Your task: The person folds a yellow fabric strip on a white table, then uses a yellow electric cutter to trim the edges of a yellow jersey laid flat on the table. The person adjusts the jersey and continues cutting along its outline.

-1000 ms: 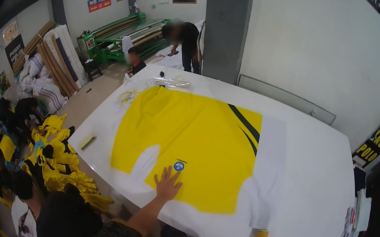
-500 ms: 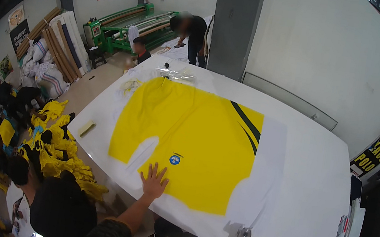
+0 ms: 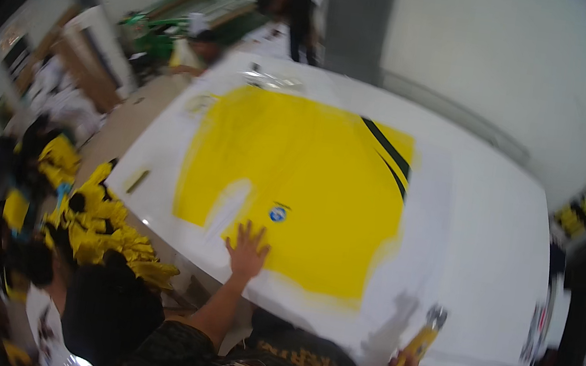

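A broad piece of yellow cloth (image 3: 307, 185) lies spread across the middle of the frame. It is thin and mostly flat, with soft ripples toward its upper left, a rounded notch at lower left, curved dark stripes (image 3: 394, 156) at upper right and a small round blue emblem (image 3: 277, 214) below centre. A white margin surrounds it; blur hides whether that is fabric or paper.

At the lower middle, the left hand (image 3: 248, 251) rests on the cloth's near edge, fingers fanned out, holding nothing. At lower right, the right hand (image 3: 405, 364) is wrapped around a tool (image 3: 425, 335) with a yellow, tube-like body and a silvery head. The tool seems raised, its shadow falling to its left.

Good handling here would probably mean light, even pressure from a flat palm, since thin cloth creases easily, and keeping the tool's head away from those spread fingers.

Beneath is a smooth, glossy white desk (image 3: 487, 283). It bears crinkled clear plastic (image 3: 280, 81) at its far end and a small, pale yellowish block (image 3: 137, 181) near its left edge. Beyond, crumpled yellow garments (image 3: 107, 218) heap at left, and a green machine (image 3: 201, 12) stands at upper left.
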